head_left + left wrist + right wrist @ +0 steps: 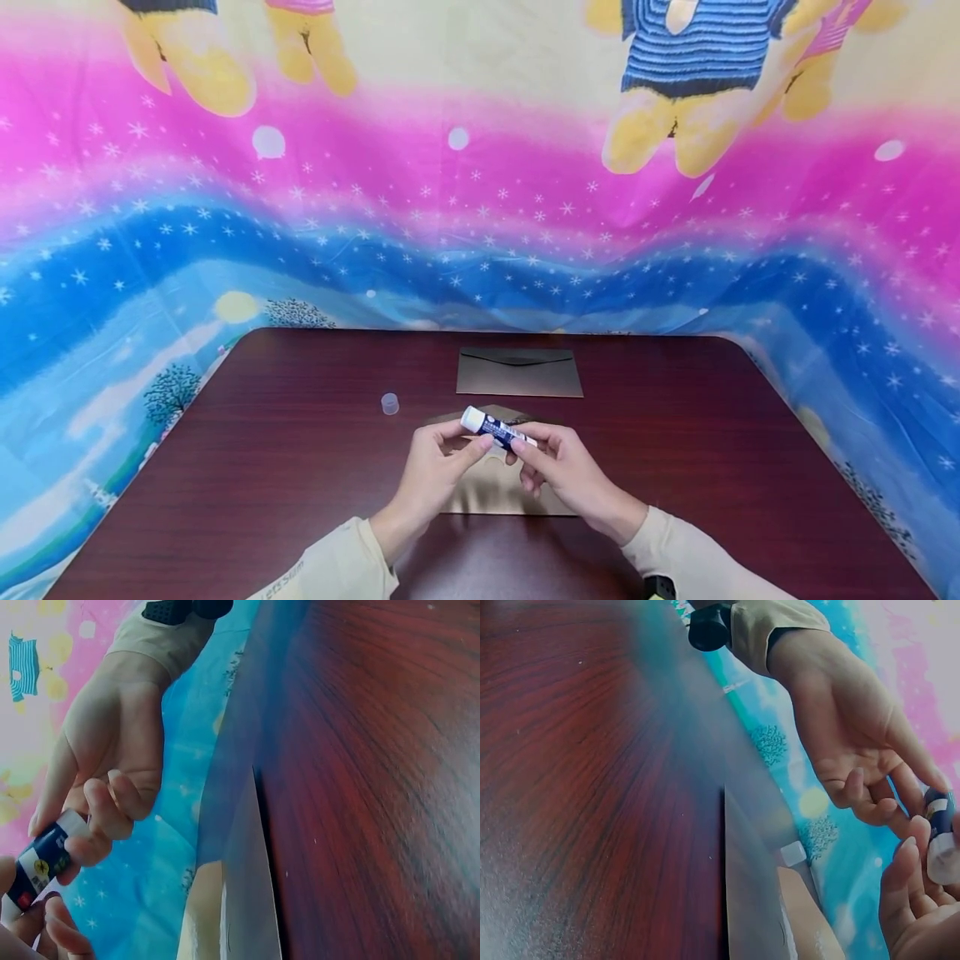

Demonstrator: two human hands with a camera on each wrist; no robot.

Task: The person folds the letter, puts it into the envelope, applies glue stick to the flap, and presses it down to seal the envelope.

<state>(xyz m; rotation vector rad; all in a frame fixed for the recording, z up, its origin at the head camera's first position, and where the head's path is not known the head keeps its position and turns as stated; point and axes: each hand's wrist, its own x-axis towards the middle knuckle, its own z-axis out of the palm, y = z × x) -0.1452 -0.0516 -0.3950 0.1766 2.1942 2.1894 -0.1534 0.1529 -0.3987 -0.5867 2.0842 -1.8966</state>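
My left hand [431, 467] and right hand [573, 475] hold a glue stick [498, 429] between them. The stick is dark blue with white ends, uncapped, and lies tilted with its glue end toward the left. Left fingers and thumb pinch it near the glue end; the right ones pinch its base, a white end [943, 861] in the right wrist view. Below both hands lies a brown envelope [487, 496] with its flap raised away from me, partly hidden by the hands. The clear cap [389, 404] stands on the table, left of the envelope.
A second brown envelope [517, 375], its flap folded down, lies farther back on the dark red wooden table [300, 467]. Behind the table and along its sides hangs a printed cloth [420, 200] in pink and blue.
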